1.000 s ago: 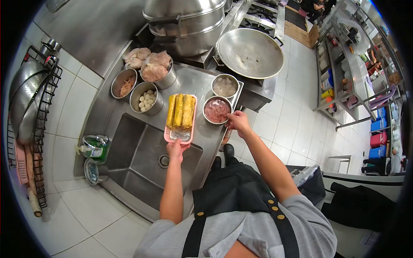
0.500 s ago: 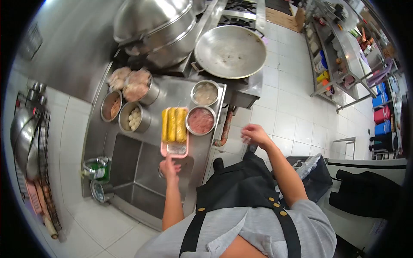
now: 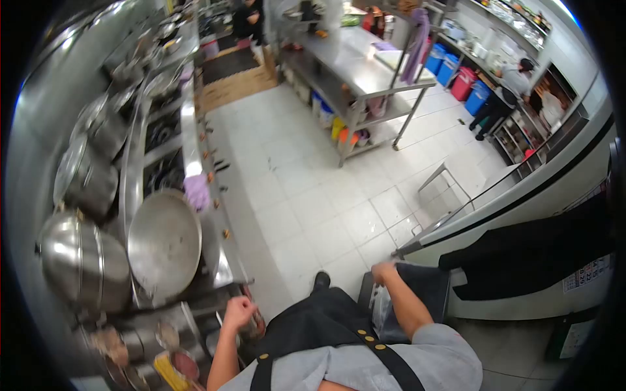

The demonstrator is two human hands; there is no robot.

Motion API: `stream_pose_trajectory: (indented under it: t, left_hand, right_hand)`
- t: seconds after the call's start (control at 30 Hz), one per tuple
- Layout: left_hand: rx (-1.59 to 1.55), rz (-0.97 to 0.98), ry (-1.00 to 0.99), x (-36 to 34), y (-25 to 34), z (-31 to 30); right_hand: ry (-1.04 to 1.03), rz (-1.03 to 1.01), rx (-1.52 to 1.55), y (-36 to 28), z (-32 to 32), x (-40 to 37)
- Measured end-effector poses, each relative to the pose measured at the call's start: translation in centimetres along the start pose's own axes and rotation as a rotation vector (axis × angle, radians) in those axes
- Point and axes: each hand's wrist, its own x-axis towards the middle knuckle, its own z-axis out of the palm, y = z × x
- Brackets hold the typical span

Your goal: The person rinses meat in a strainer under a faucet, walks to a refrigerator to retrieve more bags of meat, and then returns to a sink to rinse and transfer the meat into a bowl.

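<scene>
My left hand point(image 3: 240, 313) hangs in the air beside the stove's front corner, its fingers curled in and no object showing in them. Over the edge of a black bin point(image 3: 427, 296) with a clear plastic liner is my right hand point(image 3: 385, 272); blur and the angle hide its fingers. At the lower left, partly cut off, lie yellow wrapped rolls point(image 3: 171, 373) next to a metal bowl of pinkish minced meat point(image 3: 186, 366). Another metal bowl point(image 3: 167, 335) with pale contents and raw poultry point(image 3: 109, 344) are behind them.
A large wok point(image 3: 164, 244) sits on the stove, with a domed steamer pot point(image 3: 83, 260) beside it. A purple cloth point(image 3: 196, 191) hangs on the stove edge. Ahead stands a steel table point(image 3: 352, 65). A person point(image 3: 505, 94) is at the right, another point(image 3: 248, 26) far back.
My view has turned right and up, away from the sink and food toward the aisle. My left hand has left the pink tray's end; my right hand is now at the black bin.
</scene>
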Motion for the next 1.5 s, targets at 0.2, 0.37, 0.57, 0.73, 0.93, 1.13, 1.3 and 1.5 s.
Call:
stream_pose_trajectory:
  t: [0.2,0.37,0.57,0.73,0.93,1.13,1.3,1.5]
  left_hand:
    - [-0.084,-0.136,-0.688,16.1,-1.4,7.6]
    - [0.240,-0.180,-0.525,34.3,8.2,12.1]
    - [-0.174,0.486,0.126,67.1,41.2,21.5]
    - [-0.462,0.714,-0.142,82.5,78.5,27.3]
    - [0.214,0.994,-0.681,97.3,99.0,40.4]
    - [0.471,1.124,-0.832,108.9,103.8,54.9]
    - [0.267,0.814,-0.777,113.1,107.7,62.2]
    - [0.048,0.450,-0.642,118.3,122.7,68.5]
  right_hand:
    - [0.207,0.076,1.245,10.8,-11.2,1.6]
    - [0.596,0.225,1.560,21.9,-25.0,8.7]
    - [0.862,0.105,0.811,35.3,-41.1,20.2]
    - [0.664,0.186,1.026,43.2,-47.6,24.9]
    - [0.578,0.878,1.044,54.6,-38.2,27.0]
    - [0.997,0.953,1.958,69.3,-40.9,32.3]
    - [1.343,0.628,1.640,98.3,-50.6,38.6]
    - [1.120,0.412,0.993,124.9,-89.8,43.1]
